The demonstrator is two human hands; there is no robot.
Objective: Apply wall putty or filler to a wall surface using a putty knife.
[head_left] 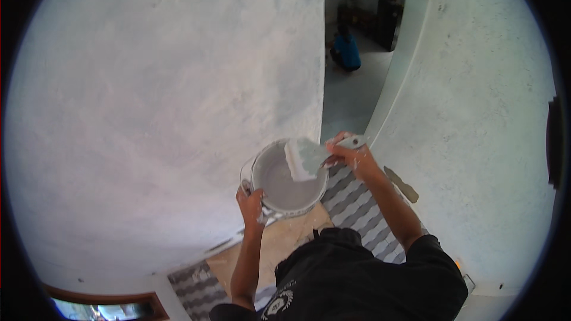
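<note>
My left hand (251, 205) is closed on the left side of the rim of a round, pale bucket (266, 173), holding it up in front of me. A wire handle loops out beside that hand. The bucket's inside is greyish white; I cannot tell how much paint lies in it. In my right hand (352, 158) is a wide flat paintbrush (310, 157), gripped by its pale handle with a hole near the end. Its white-coated bristles point left, over the bucket's opening. White paint smears both hands.
A patchy whitewashed wall (166, 95) faces me, with another wall (482, 107) on the right. Between them a doorway (351, 95) opens onto a room where a person in blue (346, 50) crouches. Below lie a tan board (285, 235) and patterned floor tiles (354, 205). A wood-framed window (113, 306) shows lower left.
</note>
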